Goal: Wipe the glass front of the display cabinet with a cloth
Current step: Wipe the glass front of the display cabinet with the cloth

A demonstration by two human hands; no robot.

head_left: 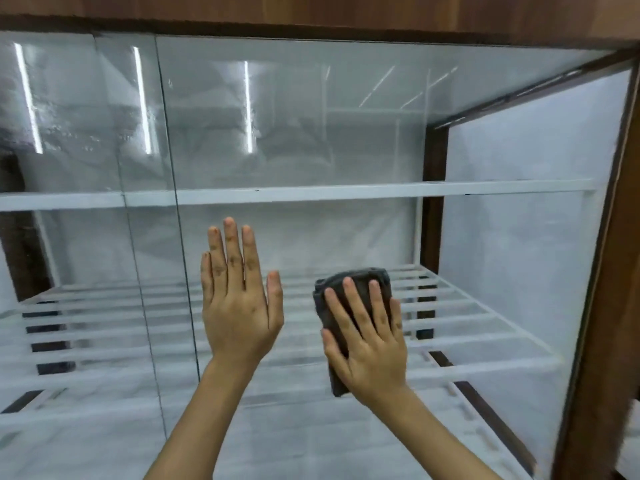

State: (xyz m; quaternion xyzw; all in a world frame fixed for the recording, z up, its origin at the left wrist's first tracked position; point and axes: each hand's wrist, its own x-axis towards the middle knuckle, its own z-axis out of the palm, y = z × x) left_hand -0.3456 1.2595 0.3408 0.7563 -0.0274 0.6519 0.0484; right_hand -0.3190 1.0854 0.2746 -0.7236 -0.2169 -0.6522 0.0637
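Observation:
The glass front (311,133) of the display cabinet fills the view, streaked and reflecting ceiling lights. My right hand (367,341) lies flat on a folded dark grey cloth (356,282), pressing it against the glass at lower centre right. My left hand (239,303) rests flat on the glass just left of it, fingers straight and together, holding nothing. A vertical seam (180,220) where two glass panes overlap runs left of my left hand.
Inside the cabinet are white slatted shelves (450,306) and a white shelf rail (346,192). A dark wooden frame (609,306) bounds the cabinet at the right, and a wooden top board (311,12) runs across above.

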